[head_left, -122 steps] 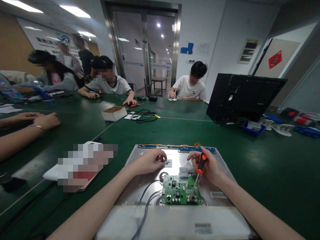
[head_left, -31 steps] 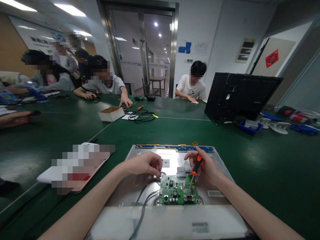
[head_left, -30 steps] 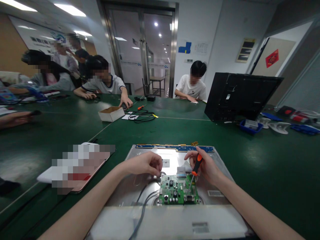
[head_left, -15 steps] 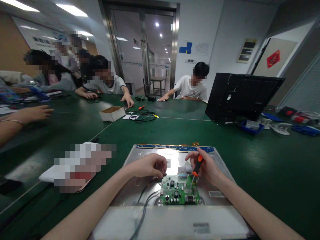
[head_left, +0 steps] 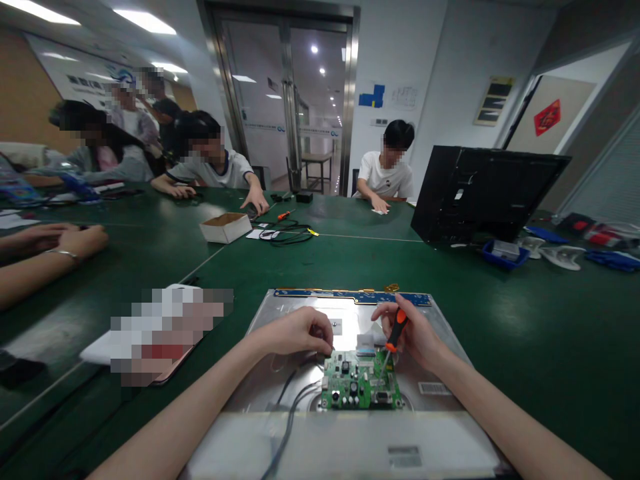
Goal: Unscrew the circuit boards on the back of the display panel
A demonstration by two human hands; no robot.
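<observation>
A green circuit board (head_left: 361,387) lies on the silver back of a display panel (head_left: 270,327). My right hand (head_left: 417,333) is closed around an orange and black screwdriver (head_left: 398,329), whose shaft slants down over the right part of the board. Curled at the board's upper left corner, my left hand (head_left: 303,331) has its fingertips pressed together; what they pinch is hidden. Between the two hands a pale flat ribbon cable (head_left: 365,343) meets the board's top edge. Dark cables (head_left: 290,417) run from its left side toward the front.
A blue circuit strip (head_left: 340,297) lines the panel's far edge. On the green table (head_left: 480,307) are a phone-like pink slab (head_left: 175,350), an open cardboard box (head_left: 226,229), a black monitor (head_left: 480,193) and a blue tray (head_left: 505,255). Several people sit around; another person's hands (head_left: 75,241) are at left.
My hands and the screwdriver stay almost in place. The person across the table has drawn an arm and a white cloth-like piece rightward. At left, another person's second hand has come into view.
</observation>
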